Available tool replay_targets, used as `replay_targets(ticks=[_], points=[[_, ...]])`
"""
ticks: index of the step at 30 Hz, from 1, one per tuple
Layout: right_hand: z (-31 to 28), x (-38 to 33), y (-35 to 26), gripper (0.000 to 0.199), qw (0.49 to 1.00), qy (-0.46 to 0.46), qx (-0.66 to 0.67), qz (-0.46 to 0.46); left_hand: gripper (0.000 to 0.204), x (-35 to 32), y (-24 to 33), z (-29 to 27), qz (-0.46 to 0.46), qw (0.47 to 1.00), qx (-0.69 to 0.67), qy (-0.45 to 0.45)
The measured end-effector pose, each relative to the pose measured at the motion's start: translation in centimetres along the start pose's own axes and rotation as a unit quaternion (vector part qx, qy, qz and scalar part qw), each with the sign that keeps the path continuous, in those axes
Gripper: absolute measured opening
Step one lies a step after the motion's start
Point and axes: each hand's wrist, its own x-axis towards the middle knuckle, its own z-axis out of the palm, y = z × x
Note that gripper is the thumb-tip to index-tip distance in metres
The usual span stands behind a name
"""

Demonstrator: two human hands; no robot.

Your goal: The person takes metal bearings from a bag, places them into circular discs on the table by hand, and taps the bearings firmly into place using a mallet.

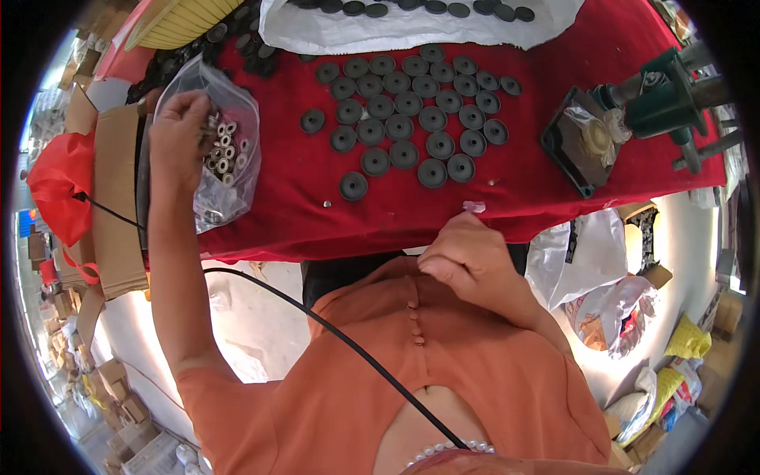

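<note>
At the left, my left hand (180, 141) reaches over a clear plastic bag (247, 178) of small metal rings (227, 150). Its fingers are curled together at the rings' edge; what is between them is hidden. By the table's front edge, my right hand (469, 257) is closed in front of my body, and I cannot see anything in it. Dark grey round discs (408, 104), each with a raised middle, lie spread in loose rows on the red cloth (277, 214). A small clear scrap (474, 207) lies just beyond my right hand.
A green hand press (665, 103) stands at the right end of the table. At the back, a white sheet (427, 30) bears more dark discs. Left of the bag is a cardboard box (119, 198). A black cable (340, 336) crosses in front of me.
</note>
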Motion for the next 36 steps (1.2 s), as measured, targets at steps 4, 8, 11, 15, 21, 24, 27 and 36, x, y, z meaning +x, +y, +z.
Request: replay_targets(ticks=[4, 8, 11, 15, 21, 24, 27, 36], points=[[-1.4, 1.3, -1.3, 0.011, 0.993, 0.070, 0.046, 0.081, 0.015, -5.7, 4.2, 5.3, -0.081, 0.967, -0.154, -0.186], [-0.3, 3.6, -1.6, 0.007, 0.987, 0.129, 0.040, 0.091, 0.015, -11.4, 2.3, 12.6, -0.257, 0.900, -0.180, -0.303], [0.5, 4.2, -1.3, 0.022, 0.991, 0.123, -0.018, 0.041, 0.012, -12.8, 1.7, 14.3, -0.293, 0.887, -0.202, -0.296], [1.9, 4.0, -1.1, 0.033, 0.993, 0.111, -0.028, 0.026, 0.010, -13.8, 2.1, 15.0, -0.247, 0.920, -0.207, -0.224], [0.4, 4.1, -1.6, 0.026, 0.983, 0.133, -0.111, 0.065, 0.011, -13.1, 1.0, 14.6, -0.134, 0.949, -0.177, -0.224], [-1.9, 2.0, 0.7, 0.026, 0.960, 0.224, -0.100, 0.133, 0.008, -12.7, 1.5, 13.2, -0.171, 0.935, -0.212, -0.226], [-3.2, 1.2, 1.8, 0.027, 0.938, 0.198, -0.247, 0.139, 0.009, -12.5, 1.1, 12.7, -0.149, 0.943, -0.188, -0.228], [-2.3, 1.9, 3.4, 0.031, 0.905, 0.165, -0.388, 0.055, 0.016, -13.3, 0.5, 12.7, -0.085, 0.962, -0.152, -0.208]])
